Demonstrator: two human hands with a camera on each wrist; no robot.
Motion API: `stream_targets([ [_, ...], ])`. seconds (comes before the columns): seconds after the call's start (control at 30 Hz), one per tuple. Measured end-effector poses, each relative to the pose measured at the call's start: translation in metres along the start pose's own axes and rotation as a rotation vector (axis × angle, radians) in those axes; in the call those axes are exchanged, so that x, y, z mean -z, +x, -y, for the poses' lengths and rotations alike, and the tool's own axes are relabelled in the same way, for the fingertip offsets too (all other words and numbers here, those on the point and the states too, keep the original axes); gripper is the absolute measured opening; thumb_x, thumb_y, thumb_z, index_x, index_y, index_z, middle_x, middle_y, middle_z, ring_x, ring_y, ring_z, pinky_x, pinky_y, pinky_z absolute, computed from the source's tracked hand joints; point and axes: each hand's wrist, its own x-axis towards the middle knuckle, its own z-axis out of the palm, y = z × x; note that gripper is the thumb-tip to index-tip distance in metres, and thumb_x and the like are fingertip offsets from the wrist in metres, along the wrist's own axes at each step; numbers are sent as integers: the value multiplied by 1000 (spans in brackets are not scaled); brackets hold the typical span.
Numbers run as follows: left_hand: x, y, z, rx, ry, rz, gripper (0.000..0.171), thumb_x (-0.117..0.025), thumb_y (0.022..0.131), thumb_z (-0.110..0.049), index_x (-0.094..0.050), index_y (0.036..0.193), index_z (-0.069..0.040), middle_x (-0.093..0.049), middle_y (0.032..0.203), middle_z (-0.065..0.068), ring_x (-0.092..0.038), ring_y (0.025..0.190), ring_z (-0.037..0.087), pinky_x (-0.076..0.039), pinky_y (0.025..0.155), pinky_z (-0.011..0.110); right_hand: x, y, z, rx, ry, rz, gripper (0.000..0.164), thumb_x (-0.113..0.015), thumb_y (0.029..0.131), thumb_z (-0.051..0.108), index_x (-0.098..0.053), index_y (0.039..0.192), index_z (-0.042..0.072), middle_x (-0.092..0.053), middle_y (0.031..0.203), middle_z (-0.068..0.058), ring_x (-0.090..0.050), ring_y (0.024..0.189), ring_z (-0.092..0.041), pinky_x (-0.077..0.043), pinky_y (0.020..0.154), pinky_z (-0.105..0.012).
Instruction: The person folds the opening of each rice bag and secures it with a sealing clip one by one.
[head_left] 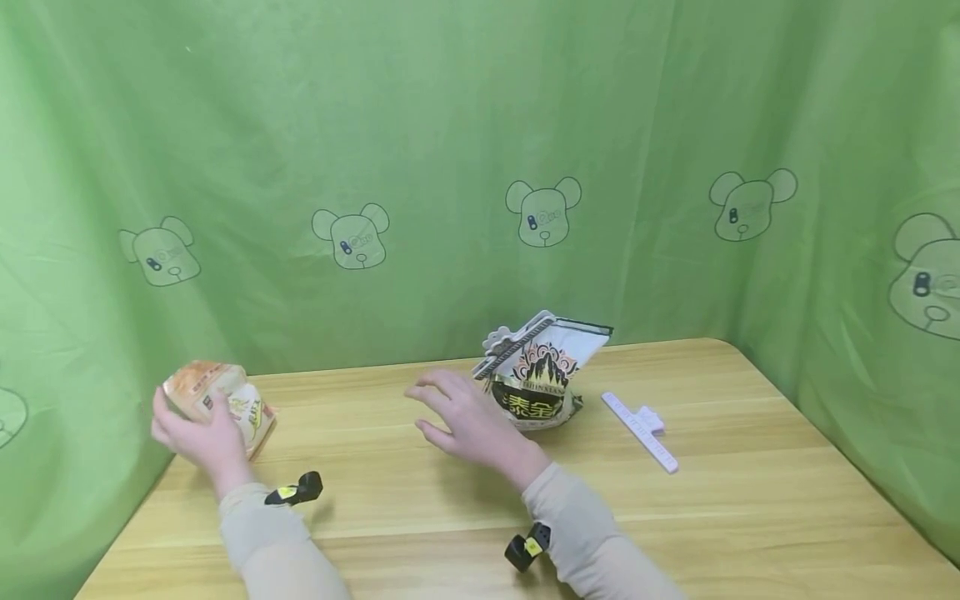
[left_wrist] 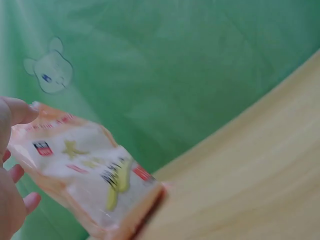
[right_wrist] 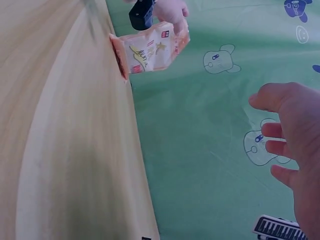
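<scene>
The left hand (head_left: 198,437) grips an orange and white bag (head_left: 253,412) at the back left corner of the table (head_left: 390,508), thumb across its printed front; the bag leans, and whether its base fully rests on the wood is hard to tell. The right hand (head_left: 472,421) is loosely spread and holds nothing, above the table just left of a black and white bag (head_left: 536,400) near the back edge. A grey clip (head_left: 513,352) spans that bag's folded top at a slant. Further toward the right edge, 1 pale lilac clip (head_left: 633,427) lies on the table
</scene>
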Motion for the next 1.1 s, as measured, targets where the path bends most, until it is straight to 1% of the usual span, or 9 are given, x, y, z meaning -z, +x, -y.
stream_targets([
  [0.13,0,3,8,27,-14,31,80,-59,94,-10,-16,151,-45,-14,157,-8,-24,145,13,-35,117,34,-4,-2,-1,-20,-17,39,41,-68,90,29,-59,128,16,-60,130,-4,-56,123,-20,-44,110,-37],
  [0.23,-1,6,12,18,-31,45,79,-52,96,-4,-14,151,-46,-14,160,-8,-23,146,13,-31,119,35,-8,-2,0,-36,-9,69,41,-66,91,30,-58,129,16,-60,131,-4,-55,124,-20,-44,110,-37],
  [0.33,-1,7,15,5,-68,60,76,-45,97,-1,-14,152,-43,-13,162,-11,-20,148,10,-26,122,33,-13,-2,1,-45,0,100,42,-65,92,31,-58,130,17,-60,131,-3,-55,124,-20,-44,110,-37],
  [0.4,-1,6,17,7,-100,74,72,-42,99,-1,-16,152,-42,-15,162,-13,-22,148,11,-26,122,33,-17,-2,3,-39,12,113,42,-65,92,31,-58,130,16,-60,130,-4,-55,124,-21,-44,110,-38],
  [0.5,1,6,21,34,-121,88,65,-41,101,-8,-19,151,-42,-23,160,-9,-31,145,15,-32,119,34,-23,-3,5,-37,22,146,42,-65,92,30,-57,131,16,-60,130,-5,-55,124,-21,-43,111,-38],
  [0.67,4,11,32,62,-93,80,57,-42,102,-17,-22,149,-43,-33,157,-4,-40,140,19,-38,115,37,-32,1,11,-49,48,170,43,-63,93,30,-56,133,17,-59,132,-4,-54,126,-20,-42,112,-38],
  [0.87,0,16,37,53,-47,78,51,-42,102,-23,-27,149,-40,-40,154,-2,-44,135,17,-40,113,35,-44,12,17,-39,81,142,43,-65,92,27,-56,132,15,-60,130,-6,-55,124,-21,-44,110,-38],
  [0.93,-1,16,38,55,-39,78,50,-43,102,-25,-29,148,-39,-42,152,-1,-47,131,16,-42,112,35,-49,16,18,-41,82,149,42,-64,92,27,-56,132,15,-60,131,-6,-55,124,-21,-43,110,-38],
  [1.1,-1,16,38,69,-65,89,49,-45,101,-25,-33,147,-38,-47,148,2,-52,123,12,-46,108,32,-62,26,20,-66,81,182,42,-60,95,31,-54,134,17,-57,135,-4,-54,126,-19,-42,111,-36],
])
